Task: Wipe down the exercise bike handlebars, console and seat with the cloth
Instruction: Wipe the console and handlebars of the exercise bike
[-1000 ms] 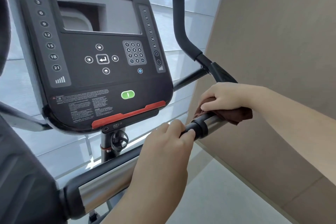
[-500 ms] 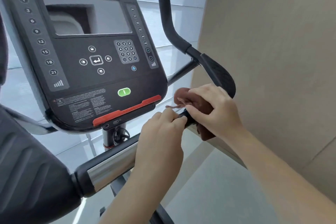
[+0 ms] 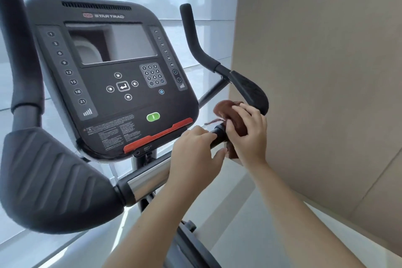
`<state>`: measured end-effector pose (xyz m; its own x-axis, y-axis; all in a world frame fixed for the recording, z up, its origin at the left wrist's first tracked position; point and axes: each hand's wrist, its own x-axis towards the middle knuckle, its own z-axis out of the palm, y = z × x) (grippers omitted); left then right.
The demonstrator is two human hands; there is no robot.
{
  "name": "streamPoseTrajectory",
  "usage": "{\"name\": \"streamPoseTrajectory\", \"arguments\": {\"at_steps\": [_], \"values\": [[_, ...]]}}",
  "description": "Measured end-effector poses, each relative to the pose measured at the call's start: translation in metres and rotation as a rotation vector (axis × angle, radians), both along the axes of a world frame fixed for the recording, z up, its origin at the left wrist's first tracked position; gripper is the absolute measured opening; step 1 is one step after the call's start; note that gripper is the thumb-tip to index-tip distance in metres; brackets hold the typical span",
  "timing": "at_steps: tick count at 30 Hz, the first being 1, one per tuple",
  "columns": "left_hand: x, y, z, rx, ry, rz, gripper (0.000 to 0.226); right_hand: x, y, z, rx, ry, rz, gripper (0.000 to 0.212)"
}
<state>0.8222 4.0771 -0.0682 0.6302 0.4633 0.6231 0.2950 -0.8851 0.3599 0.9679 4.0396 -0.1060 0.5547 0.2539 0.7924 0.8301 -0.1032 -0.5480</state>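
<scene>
A dark Star Trac console [image 3: 113, 80] fills the upper left, with a grey screen, keypad and green button. Below it runs a chrome and black handlebar [image 3: 148, 183]. My left hand [image 3: 195, 154] grips that bar just right of the console's lower edge. My right hand [image 3: 250, 135] holds a bunched brown cloth [image 3: 230, 115] wrapped around the bar's right section, beside a black collar. The right handlebar's curved upright grip [image 3: 193, 43] and its flat elbow pad [image 3: 250, 91] rise behind the cloth. The seat is out of view.
A large ribbed left elbow pad [image 3: 50, 180] sits at lower left, with the left upright grip [image 3: 19, 50] above it. A beige wall [image 3: 326, 72] stands close on the right. Blinds cover a window behind the console. Pale floor lies below.
My right hand slid the cloth leftward along the bar toward my left hand and rotated around it. The view pulled back and tilted down, bringing the left elbow pad into sight.
</scene>
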Motion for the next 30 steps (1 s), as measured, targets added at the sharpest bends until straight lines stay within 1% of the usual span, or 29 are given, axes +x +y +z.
{"name": "streamPoseTrajectory", "arguments": {"at_steps": [2, 4, 8, 12, 17, 24, 30], "values": [[0.000, 0.000, 0.001, 0.010, 0.012, 0.002, 0.029, 0.011, -0.004, 0.008, -0.031, 0.085, -0.070, 0.031], [-0.002, 0.000, 0.000, 0.009, 0.004, -0.015, 0.027, 0.005, -0.006, 0.007, -0.064, 0.092, -0.095, 0.032], [-0.006, 0.000, 0.001, -0.018, -0.051, -0.086, 0.018, -0.032, -0.013, 0.000, -0.061, 0.045, -0.031, 0.034], [-0.022, -0.006, -0.003, -0.046, -0.138, -0.202, 0.018, -0.051, -0.039, 0.006, -0.016, 0.131, -0.023, 0.033], [-0.052, -0.035, -0.027, 0.047, -0.156, -0.259, 0.023, -0.081, -0.095, -0.002, -0.075, 0.096, -0.134, 0.033], [-0.068, -0.092, -0.064, 0.018, -0.040, -0.425, 0.025, -0.134, -0.187, -0.036, -0.252, 0.060, -0.406, 0.035], [-0.072, -0.151, -0.074, -0.013, -0.016, -0.562, 0.025, -0.169, -0.261, -0.045, -0.283, 0.081, -0.558, 0.035]]}}
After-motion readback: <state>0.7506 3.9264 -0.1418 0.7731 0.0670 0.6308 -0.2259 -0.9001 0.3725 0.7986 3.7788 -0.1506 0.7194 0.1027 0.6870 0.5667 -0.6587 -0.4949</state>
